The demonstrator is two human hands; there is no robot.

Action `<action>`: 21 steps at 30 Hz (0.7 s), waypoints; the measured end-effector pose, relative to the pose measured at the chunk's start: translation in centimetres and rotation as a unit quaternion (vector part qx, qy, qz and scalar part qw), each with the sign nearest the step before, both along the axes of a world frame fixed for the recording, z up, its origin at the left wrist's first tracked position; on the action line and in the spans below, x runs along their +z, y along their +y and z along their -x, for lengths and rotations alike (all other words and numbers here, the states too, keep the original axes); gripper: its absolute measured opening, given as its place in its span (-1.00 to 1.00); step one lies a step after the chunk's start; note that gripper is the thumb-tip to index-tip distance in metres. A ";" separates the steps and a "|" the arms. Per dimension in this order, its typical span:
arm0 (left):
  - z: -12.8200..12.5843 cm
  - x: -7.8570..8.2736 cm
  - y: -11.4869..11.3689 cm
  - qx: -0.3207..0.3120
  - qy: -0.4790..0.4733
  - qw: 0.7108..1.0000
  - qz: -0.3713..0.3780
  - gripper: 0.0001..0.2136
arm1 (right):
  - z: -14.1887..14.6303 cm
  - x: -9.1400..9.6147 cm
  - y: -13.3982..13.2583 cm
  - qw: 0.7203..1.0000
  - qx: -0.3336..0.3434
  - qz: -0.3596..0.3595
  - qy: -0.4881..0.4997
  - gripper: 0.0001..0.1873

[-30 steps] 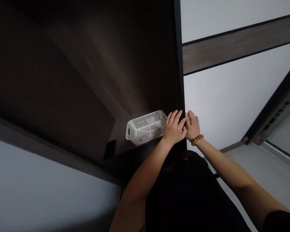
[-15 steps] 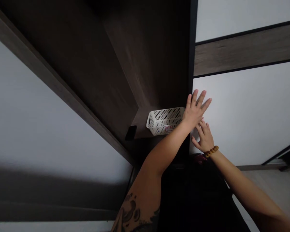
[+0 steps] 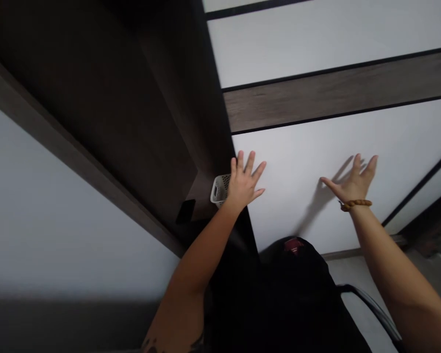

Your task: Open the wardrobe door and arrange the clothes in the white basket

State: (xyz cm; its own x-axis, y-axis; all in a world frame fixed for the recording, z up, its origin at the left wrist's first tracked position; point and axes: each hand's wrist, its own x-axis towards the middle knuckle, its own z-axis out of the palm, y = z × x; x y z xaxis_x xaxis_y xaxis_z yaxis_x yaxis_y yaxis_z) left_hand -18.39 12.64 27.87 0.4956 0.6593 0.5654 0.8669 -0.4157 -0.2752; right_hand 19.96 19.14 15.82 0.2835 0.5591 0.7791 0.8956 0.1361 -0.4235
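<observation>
My left hand [image 3: 244, 181] lies flat with spread fingers on the left edge of a white sliding door panel [image 3: 301, 196]. My right hand [image 3: 353, 184], with a bead bracelet on its wrist, presses flat on the same panel further right, fingers stretched out. Neither hand holds anything. A white perforated basket [image 3: 219, 189] stands in the dark wooden cabinet behind the door. Only its left end shows, the rest being hidden by my left hand and the door.
The dark cabinet interior [image 3: 139, 113] opens at the left, with a small black object [image 3: 185, 212] on its shelf. A brown wooden band [image 3: 334, 95] crosses the door above my hands. Another white panel [image 3: 59, 211] fills the left. My dark clothing [image 3: 279, 299] is below.
The white door has slid left and now covers most of the basket. My hands have moved apart, the right one well to the right. The view has shifted.
</observation>
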 end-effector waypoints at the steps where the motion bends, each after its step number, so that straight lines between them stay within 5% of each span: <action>1: 0.5 -0.1 -0.1 0.006 -0.007 1.000 -0.003 -0.08 | 0.1 -0.3 0.1 1.000 -0.001 0.008 0.008 0.42; 6: 1.0 -1.6 -0.8 0.040 -0.076 0.995 -0.059 -0.17 | 2.5 -2.5 0.7 0.999 0.025 -0.010 0.023 0.34; 14: -4.7 -4.4 -0.3 0.095 -0.121 0.978 -0.137 -0.14 | 5.3 -3.6 -0.6 0.997 0.061 0.014 0.040 0.19; 18: -4.8 -4.9 0.5 0.158 -0.113 0.972 -0.131 -0.01 | 3.3 -5.3 -1.3 0.991 0.133 -0.014 -0.008 0.04; 21: -4.1 -5.3 0.4 0.183 -0.096 0.970 -0.127 0.02 | -1.3 -6.5 -0.7 0.984 0.163 -0.070 -0.022 0.10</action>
State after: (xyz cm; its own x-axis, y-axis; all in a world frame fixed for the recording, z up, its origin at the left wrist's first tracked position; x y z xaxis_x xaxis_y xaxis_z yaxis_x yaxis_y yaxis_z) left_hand -14.26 13.01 22.59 0.1236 0.5986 0.7915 0.9891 -0.0101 -0.1468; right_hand 21.30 18.48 9.30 0.0705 0.5009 0.8627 0.8114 0.4743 -0.3416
